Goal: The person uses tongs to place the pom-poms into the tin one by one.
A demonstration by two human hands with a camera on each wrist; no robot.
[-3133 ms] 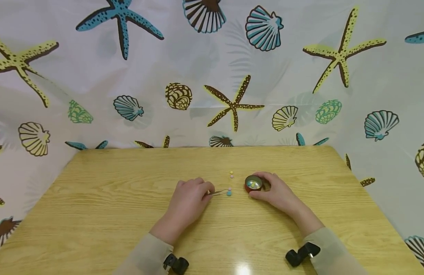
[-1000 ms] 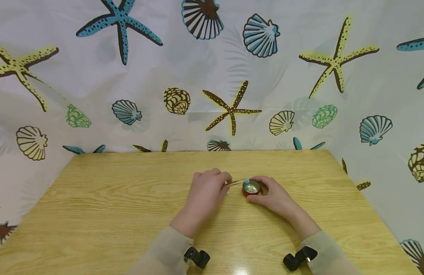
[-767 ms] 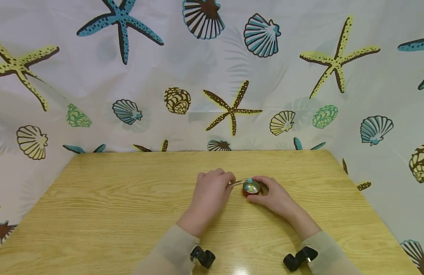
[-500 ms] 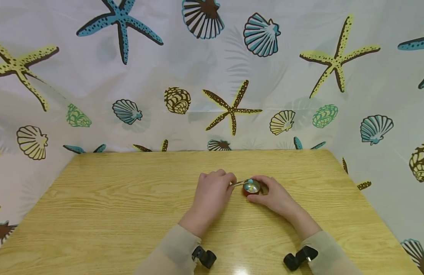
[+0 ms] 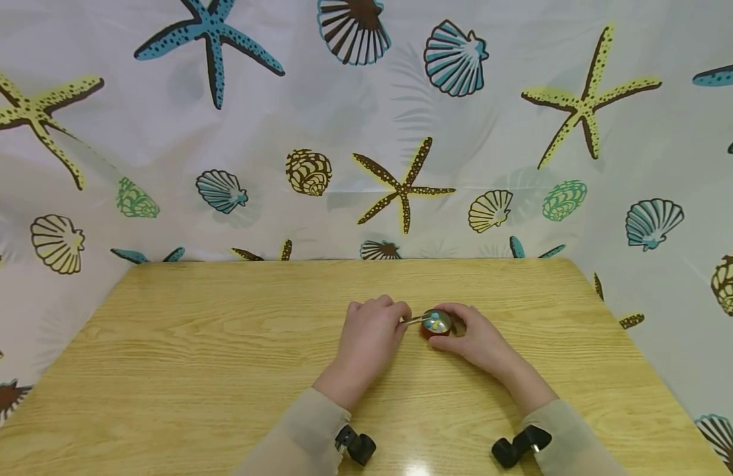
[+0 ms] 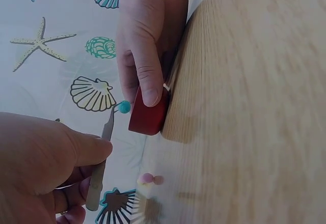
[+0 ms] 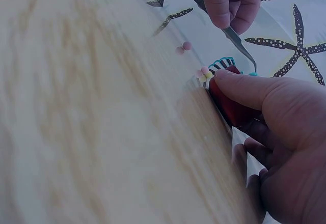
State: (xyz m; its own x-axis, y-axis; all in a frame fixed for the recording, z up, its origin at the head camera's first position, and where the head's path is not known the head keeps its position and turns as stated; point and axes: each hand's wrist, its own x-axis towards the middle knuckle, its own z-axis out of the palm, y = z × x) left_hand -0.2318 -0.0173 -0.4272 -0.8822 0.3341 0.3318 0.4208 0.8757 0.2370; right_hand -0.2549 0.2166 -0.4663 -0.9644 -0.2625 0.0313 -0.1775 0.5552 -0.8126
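My left hand (image 5: 369,340) pinches metal tweezers (image 6: 103,158) between thumb and fingers. A small teal ball (image 6: 125,107) sits at the tweezer tips, at the mouth of a small round red tin (image 6: 149,116). My right hand (image 5: 482,340) holds this tin from its right side, thumb and fingers around the wall. Blue and yellow balls show against the tin's shiny inside (image 5: 440,323) in the head view. Whether the tweezer tips still grip the teal ball is too small to tell.
A pink ball (image 7: 187,46) and a pink-and-yellow cluster (image 7: 205,72) lie on the wooden table (image 5: 223,344); my left hand hides them in the head view. A white cloth (image 5: 318,225) with sea-life prints stands behind the table.
My left hand has moved right from the loose balls to the tin, the teal ball carried at the tweezers. Lately the tips have dipped toward the tin's opening. My right hand stays nearly in place.
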